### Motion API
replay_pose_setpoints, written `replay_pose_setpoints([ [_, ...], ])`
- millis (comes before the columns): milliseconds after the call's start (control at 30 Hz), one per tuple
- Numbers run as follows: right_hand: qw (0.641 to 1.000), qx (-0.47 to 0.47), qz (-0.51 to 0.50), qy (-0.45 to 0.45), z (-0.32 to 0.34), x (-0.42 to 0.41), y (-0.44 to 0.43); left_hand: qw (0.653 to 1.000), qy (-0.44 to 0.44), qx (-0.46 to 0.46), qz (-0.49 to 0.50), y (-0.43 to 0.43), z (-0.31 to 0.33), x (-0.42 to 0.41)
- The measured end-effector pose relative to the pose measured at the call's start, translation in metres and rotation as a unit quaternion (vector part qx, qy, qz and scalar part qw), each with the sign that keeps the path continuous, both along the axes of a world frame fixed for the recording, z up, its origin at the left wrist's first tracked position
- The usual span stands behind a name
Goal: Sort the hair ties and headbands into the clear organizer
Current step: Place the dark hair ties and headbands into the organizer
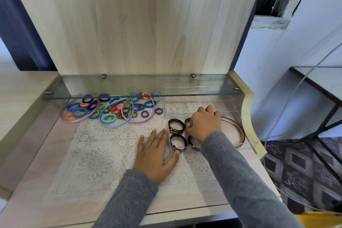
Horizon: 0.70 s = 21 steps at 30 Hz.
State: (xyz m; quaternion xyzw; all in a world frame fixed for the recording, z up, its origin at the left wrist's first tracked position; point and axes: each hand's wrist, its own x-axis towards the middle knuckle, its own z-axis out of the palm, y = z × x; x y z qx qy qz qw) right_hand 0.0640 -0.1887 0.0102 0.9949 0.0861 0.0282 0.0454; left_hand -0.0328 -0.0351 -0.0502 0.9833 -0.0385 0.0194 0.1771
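A clear organizer stands on the right of the desk. Several dark brown hair ties lie in its front left compartment and a brown-gold headband curves through its right side. My right hand reaches into the organizer, fingers curled around a brown hair tie. My left hand lies flat on the lace mat, thumb against the organizer's front left corner. A pile of colourful hair ties with pink, blue and purple headbands lies at the back left under the glass shelf.
A glass shelf spans the desk low above the pile and the organizer's rear. A white lace mat covers the desk middle. A wooden back panel rises behind. The desk's right edge drops off beside a black metal frame and cable.
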Motion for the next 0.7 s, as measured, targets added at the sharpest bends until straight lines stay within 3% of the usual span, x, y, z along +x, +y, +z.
replay_pose_setpoints([
  [533, 1.0, 0.023, -0.018, -0.003, 0.0, -0.002, -0.002, 1.0, -0.001, 0.004, 0.0, 0.0, -0.002, 0.0],
  [700, 0.99, 0.126, -0.045, -0.031, 0.0, -0.011, -0.018, 1.0, -0.001, 0.005, -0.001, 0.001, -0.003, 0.001],
])
